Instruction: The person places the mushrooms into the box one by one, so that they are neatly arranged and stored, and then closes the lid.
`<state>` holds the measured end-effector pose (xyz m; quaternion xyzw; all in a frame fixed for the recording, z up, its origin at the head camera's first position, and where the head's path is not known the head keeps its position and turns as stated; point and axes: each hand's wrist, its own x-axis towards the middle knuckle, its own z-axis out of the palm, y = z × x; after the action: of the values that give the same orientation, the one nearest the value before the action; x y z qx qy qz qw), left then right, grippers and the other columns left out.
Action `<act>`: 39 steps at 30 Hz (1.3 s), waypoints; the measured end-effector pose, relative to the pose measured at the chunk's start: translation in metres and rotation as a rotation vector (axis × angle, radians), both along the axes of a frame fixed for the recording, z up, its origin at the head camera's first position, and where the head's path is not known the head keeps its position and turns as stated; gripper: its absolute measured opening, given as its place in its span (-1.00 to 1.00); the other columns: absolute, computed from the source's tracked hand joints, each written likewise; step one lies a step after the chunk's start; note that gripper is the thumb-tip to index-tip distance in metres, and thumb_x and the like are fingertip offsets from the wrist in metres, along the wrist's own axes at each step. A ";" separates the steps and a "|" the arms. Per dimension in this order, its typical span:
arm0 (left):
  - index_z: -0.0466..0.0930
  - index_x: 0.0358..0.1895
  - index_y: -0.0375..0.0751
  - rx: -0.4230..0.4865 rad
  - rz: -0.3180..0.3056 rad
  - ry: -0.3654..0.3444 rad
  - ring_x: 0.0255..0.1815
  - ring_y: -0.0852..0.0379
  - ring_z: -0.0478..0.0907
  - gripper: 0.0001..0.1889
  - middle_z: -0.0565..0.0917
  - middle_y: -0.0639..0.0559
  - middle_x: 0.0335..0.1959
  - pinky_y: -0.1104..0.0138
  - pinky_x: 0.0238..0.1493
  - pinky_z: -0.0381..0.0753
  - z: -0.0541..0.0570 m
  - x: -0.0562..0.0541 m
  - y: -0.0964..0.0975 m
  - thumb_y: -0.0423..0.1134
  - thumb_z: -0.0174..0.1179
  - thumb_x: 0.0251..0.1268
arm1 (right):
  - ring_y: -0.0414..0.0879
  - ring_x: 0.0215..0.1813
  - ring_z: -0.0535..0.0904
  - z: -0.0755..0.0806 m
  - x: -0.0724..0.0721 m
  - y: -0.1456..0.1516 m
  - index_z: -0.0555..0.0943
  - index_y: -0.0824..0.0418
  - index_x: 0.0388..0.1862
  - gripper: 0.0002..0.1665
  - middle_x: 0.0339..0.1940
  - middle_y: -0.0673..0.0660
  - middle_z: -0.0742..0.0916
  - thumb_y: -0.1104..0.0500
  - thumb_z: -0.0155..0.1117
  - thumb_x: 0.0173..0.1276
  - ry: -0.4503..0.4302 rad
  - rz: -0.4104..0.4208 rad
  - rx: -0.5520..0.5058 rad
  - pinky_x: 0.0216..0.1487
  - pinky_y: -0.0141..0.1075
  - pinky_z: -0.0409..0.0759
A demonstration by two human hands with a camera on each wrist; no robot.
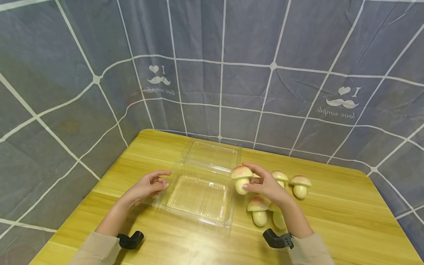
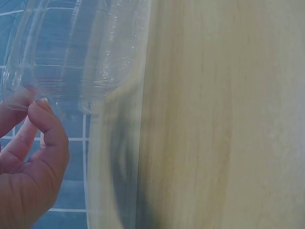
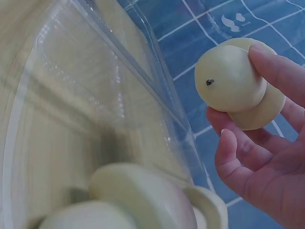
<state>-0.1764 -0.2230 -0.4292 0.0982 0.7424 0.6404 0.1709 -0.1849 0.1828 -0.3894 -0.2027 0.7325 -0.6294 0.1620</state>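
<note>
My right hand point(image 1: 266, 186) holds a toy mushroom point(image 1: 241, 179) with a pinkish-cream cap and pale stem, pinched between thumb and fingers beside the right rim of a clear plastic box point(image 1: 198, 218). A small dark spot marks the round end of this mushroom point(image 3: 231, 78) in the right wrist view. At the box's left rim is my left hand point(image 1: 147, 188), thumb and index fingertips on either side of the clear edge. Through the plastic, part of a finger of the left hand point(image 2: 35, 162) shows in the left wrist view. The box lies open, its hinged lid point(image 1: 212, 154) spread toward the back.
Several more toy mushrooms lie right of the box, among them one at the far right point(image 1: 300, 186) and one nearer the front point(image 1: 258, 211). Some are partly covered by my right hand and forearm. A grey curtain with white grid lines point(image 1: 245, 84) hangs behind the wooden table point(image 1: 351, 221).
</note>
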 end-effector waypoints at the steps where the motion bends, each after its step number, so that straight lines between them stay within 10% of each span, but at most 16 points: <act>1: 0.13 0.31 -0.51 0.001 -0.001 0.001 -0.51 0.23 0.34 -0.44 0.48 -0.03 -0.32 0.45 -0.50 0.35 0.000 0.000 0.000 -0.39 0.10 0.31 | -0.16 -0.23 0.56 0.000 -0.001 -0.003 0.17 0.19 0.43 -0.15 0.37 0.23 0.26 0.31 0.32 0.19 -0.003 0.002 -0.003 -0.25 -0.32 0.57; 39: 0.11 0.31 -0.52 0.026 -0.001 -0.006 -0.46 0.23 0.38 -0.42 0.49 -0.04 -0.29 0.46 -0.45 0.41 -0.005 0.000 0.000 -0.37 0.11 0.31 | -0.12 -0.32 0.60 -0.023 -0.016 -0.094 0.17 0.27 0.42 -0.15 0.34 0.28 0.28 0.36 0.30 0.19 -0.038 0.135 -0.035 -0.19 -0.19 0.54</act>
<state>-0.1764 -0.2231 -0.4337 0.0987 0.7334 0.6501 0.1723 -0.2007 0.0893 -0.4123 -0.2425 0.7029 -0.6335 0.2143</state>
